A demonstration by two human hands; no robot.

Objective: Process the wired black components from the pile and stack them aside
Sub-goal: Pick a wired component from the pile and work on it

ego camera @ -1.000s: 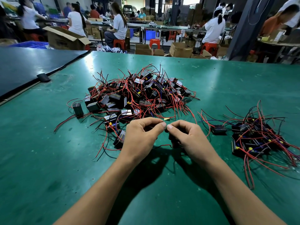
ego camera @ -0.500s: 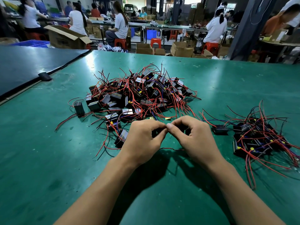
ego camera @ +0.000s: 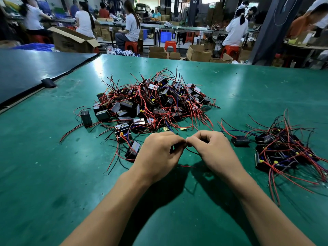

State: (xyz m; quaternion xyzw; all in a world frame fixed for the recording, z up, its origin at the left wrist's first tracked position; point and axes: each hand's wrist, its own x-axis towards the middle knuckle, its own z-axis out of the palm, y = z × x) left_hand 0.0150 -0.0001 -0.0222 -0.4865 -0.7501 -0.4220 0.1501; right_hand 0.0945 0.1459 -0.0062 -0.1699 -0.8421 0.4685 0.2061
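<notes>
A large pile of black box-shaped components (ego camera: 150, 102) with red, black and blue wires lies at the table's centre. A smaller stack of the same components (ego camera: 282, 150) lies at the right. My left hand (ego camera: 158, 151) and my right hand (ego camera: 209, 150) meet fingertip to fingertip in front of the pile. Both have curled fingers and pinch a thin black wire (ego camera: 192, 152) between them. A dark component shows partly inside my left hand; most of it is hidden. One single component (ego camera: 240, 140) lies just right of my right hand.
The green table (ego camera: 53, 174) stretches all around. A dark blue mat (ego camera: 26, 71) with a black clip (ego camera: 48, 83) lies at the left. Loose components (ego camera: 86, 118) sit at the pile's left edge. Seated people, cardboard boxes and red stools fill the background.
Both hands have stayed together in front of the pile, shifting only slightly while working the wire. The piles have not moved.
</notes>
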